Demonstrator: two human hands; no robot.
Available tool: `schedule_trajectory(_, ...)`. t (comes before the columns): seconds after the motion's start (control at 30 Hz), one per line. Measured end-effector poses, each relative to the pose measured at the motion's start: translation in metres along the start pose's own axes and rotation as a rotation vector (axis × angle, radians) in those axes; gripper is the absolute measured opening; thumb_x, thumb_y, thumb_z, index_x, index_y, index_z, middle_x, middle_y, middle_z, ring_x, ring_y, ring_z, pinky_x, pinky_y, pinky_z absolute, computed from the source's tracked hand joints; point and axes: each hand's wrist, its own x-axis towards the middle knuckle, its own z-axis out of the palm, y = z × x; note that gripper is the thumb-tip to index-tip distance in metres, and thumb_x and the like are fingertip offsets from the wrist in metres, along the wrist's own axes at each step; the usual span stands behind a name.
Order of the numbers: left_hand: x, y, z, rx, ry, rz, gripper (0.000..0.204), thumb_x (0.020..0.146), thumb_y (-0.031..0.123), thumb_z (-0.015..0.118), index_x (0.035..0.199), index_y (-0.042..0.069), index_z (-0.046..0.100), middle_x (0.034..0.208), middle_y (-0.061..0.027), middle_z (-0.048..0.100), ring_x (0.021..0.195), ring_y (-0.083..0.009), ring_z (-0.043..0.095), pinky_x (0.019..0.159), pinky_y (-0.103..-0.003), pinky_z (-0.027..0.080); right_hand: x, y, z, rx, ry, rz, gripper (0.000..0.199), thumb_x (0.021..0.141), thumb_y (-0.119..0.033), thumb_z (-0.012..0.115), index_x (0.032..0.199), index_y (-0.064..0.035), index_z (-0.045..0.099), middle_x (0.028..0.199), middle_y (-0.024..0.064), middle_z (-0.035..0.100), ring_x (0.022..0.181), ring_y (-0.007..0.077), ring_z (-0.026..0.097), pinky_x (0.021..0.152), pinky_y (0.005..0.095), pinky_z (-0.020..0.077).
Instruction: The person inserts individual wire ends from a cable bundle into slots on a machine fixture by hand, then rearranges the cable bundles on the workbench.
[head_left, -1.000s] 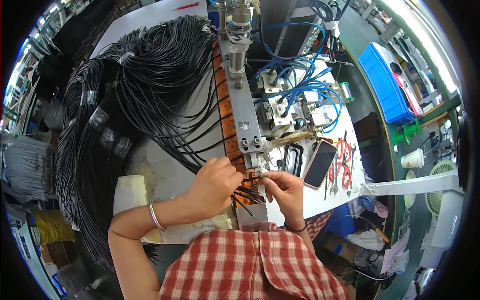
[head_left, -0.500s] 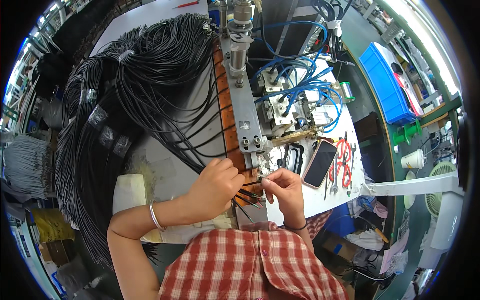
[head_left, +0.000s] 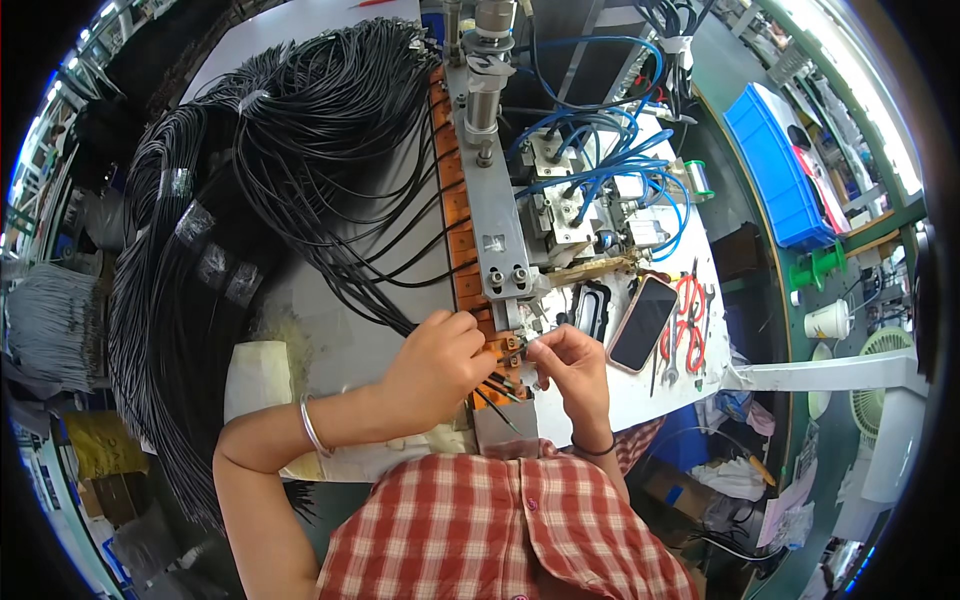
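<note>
My left hand (head_left: 440, 352) is closed, fingers curled around a black cable near the close end of a long orange fixture strip (head_left: 455, 215). Opposite it, my right hand (head_left: 572, 372) pinches the tip of that cable between thumb and fingertips, right at an orange block of the strip. The fingers partly hide the tip. Several loose cable ends (head_left: 500, 388) stick out below my left hand, across the strip's near end. A grey metal press bar (head_left: 490, 225) runs alongside the strip, just beyond my hands.
A large bundle of black cables (head_left: 330, 85) lies at left. Blue air tubes (head_left: 625, 170) loop over metal valve blocks on the right. A phone (head_left: 643, 325), red-handled scissors (head_left: 691, 325) and a spool of wire (head_left: 697, 180) lie near them. Farther right stands a blue bin (head_left: 770, 170).
The cable tip between my hands has shifted slightly away from me and now meets the orange block. Both hands keep their grip, and the loose ends below have moved a little.
</note>
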Motion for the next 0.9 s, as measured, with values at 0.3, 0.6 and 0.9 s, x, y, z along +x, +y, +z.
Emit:
schedule_trajectory(0.3, -0.001, 0.001, -0.004, 0.076, -0.075, -0.066, 0.014, 0.059, 0.001, 0.06, 0.068, 0.006, 0.051, 0.066, -0.0058, 0.048, 0.072, -0.0225, 0.047, 0.066, -0.034, 0.036, 0.011, 0.0, -0.01, 0.019, -0.201, 0.196, 0.014, 0.089, -0.012, 0.056, 0.08, -0.003, 0.051, 0.063, -0.0013, 0.053, 0.046, 0.0033, 0.04, 0.04, 0.0173, 0.0298)
schedule_trajectory(0.6, 0.002, 0.004, -0.01, 0.107, -0.035, -0.104, 0.027, 0.055, -0.002, 0.06, 0.081, 0.003, 0.058, 0.071, -0.0073, 0.05, 0.079, -0.0248, 0.048, 0.071, -0.036, 0.037, -0.003, -0.007, 0.008, -0.196, 0.062, -0.075, 0.009, 0.085, -0.008, 0.061, 0.088, 0.0001, 0.059, 0.06, -0.0047, 0.051, 0.053, 0.0013, 0.045, 0.047, 0.0172, 0.0355)
schedule_trajectory(0.9, 0.002, 0.003, -0.011, 0.03, 0.01, -0.06, 0.013, 0.058, 0.001, 0.06, 0.066, 0.005, 0.05, 0.069, -0.0069, 0.049, 0.075, -0.0236, 0.047, 0.067, -0.034, 0.037, -0.007, -0.014, 0.008, -0.049, 0.03, -0.042, 0.009, 0.084, -0.005, 0.063, 0.088, 0.0032, 0.063, 0.067, -0.0011, 0.059, 0.053, 0.0026, 0.05, 0.047, 0.0162, 0.0392)
